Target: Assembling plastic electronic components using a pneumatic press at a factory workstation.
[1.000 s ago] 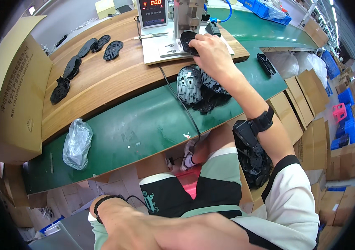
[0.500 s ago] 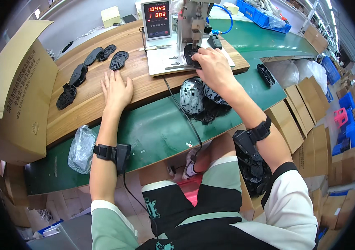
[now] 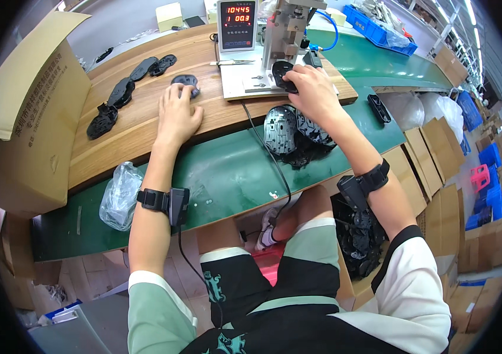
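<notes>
My right hand (image 3: 317,93) grips a black oval plastic shell (image 3: 282,77) by its right edge, holding it tilted at the base of the bench press (image 3: 286,35). On the wooden board (image 3: 139,112), my left hand (image 3: 178,118) has its fingers curled over the near edge of another black plastic shell (image 3: 185,80). Its thumb stands off to the side, and the fingers partly hide that piece. Several similar black parts (image 3: 121,92) lie in a curved row to the left. Below the press, more black shells (image 3: 280,131) rest on dark plastic at the green table.
A display box (image 3: 237,26) with red digits stands beside the press. At the left is a large open carton (image 3: 33,112), with a clear plastic bag (image 3: 120,196) near it. A black cable crosses the table front. A long black part (image 3: 379,109) lies at the right.
My left hand has moved forward onto the loose black shell, its fingers now drawn together over it. My right hand stays on its shell at the press. The whole view has shifted slightly.
</notes>
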`<control>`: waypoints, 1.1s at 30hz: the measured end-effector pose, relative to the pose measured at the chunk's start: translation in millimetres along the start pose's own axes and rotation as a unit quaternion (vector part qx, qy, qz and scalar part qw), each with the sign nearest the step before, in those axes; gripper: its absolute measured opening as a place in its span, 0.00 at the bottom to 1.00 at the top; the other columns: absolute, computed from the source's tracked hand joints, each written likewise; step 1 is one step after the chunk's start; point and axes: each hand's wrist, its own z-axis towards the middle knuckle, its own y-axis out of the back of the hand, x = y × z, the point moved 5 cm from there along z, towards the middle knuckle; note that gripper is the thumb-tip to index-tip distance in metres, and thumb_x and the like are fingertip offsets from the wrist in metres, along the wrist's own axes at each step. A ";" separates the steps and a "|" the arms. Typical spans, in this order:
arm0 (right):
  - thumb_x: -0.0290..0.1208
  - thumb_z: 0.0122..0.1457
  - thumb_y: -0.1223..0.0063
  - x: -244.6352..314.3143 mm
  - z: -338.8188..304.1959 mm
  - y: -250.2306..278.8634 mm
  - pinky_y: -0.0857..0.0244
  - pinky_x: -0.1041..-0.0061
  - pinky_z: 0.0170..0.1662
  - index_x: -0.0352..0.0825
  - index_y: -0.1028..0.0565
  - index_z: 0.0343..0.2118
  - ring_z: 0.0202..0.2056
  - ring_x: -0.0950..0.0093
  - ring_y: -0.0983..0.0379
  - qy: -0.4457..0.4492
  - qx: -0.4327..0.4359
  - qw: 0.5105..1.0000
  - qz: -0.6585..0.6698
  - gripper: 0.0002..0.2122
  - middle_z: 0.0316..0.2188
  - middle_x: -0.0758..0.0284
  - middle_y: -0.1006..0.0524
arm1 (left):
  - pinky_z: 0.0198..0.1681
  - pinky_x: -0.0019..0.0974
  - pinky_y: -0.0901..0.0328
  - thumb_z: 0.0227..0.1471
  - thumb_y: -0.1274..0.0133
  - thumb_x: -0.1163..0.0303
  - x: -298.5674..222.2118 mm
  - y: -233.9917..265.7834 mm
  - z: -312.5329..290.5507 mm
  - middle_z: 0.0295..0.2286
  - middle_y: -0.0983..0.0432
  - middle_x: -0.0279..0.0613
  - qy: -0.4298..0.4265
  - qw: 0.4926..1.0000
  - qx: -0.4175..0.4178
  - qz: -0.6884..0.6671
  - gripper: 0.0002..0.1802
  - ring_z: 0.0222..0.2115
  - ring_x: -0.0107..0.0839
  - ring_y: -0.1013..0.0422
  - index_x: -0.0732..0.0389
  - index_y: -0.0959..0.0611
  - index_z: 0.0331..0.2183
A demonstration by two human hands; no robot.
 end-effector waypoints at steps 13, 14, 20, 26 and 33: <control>0.20 0.54 0.42 24.2 -33.4 20.2 0.28 0.61 0.50 0.32 0.20 0.39 0.45 0.59 0.25 -0.005 -0.142 0.980 0.136 0.09 0.41 0.61 0.23 | 0.54 0.49 0.30 0.51 0.39 0.72 -16.7 13.4 -8.9 0.47 0.23 0.51 -0.124 0.985 -0.076 -0.094 0.17 0.47 0.50 0.25 0.59 0.17 0.46; 0.20 0.54 0.42 29.7 -33.1 25.3 0.28 0.61 0.50 0.32 0.20 0.39 0.45 0.59 0.25 -0.005 -0.141 0.981 0.137 0.09 0.41 0.61 0.23 | 0.53 0.49 0.30 0.52 0.39 0.72 -14.5 12.6 -10.4 0.45 0.21 0.50 -0.112 0.986 -0.062 -0.104 0.17 0.47 0.50 0.25 0.59 0.17 0.46; 0.23 0.52 0.41 53.0 -58.3 26.0 0.29 0.62 0.48 0.33 0.20 0.35 0.42 0.61 0.26 -0.004 -0.008 0.991 0.130 0.07 0.39 0.62 0.23 | 0.53 0.47 0.30 0.54 0.38 0.71 -25.7 21.1 -9.6 0.42 0.19 0.49 -0.117 0.982 -0.065 -0.131 0.19 0.47 0.49 0.24 0.61 0.19 0.48; 0.22 0.51 0.39 80.6 -34.8 28.8 0.30 0.61 0.53 0.35 0.22 0.49 0.48 0.58 0.27 0.035 -0.053 0.987 0.147 0.20 0.47 0.60 0.23 | 0.52 0.46 0.30 0.53 0.36 0.72 -51.5 29.9 -10.0 0.43 0.19 0.50 -0.169 0.961 -0.111 -0.189 0.21 0.46 0.48 0.23 0.62 0.20 0.50; 0.18 0.52 0.42 104.9 17.3 -15.3 0.31 0.60 0.59 0.35 0.31 0.63 0.55 0.58 0.27 0.073 -0.058 0.984 0.149 0.32 0.52 0.56 0.23 | 0.49 0.46 0.28 0.48 0.33 0.76 -67.2 26.6 -19.9 0.43 0.20 0.49 -0.219 0.943 -0.098 -0.230 0.30 0.46 0.49 0.22 0.62 0.26 0.52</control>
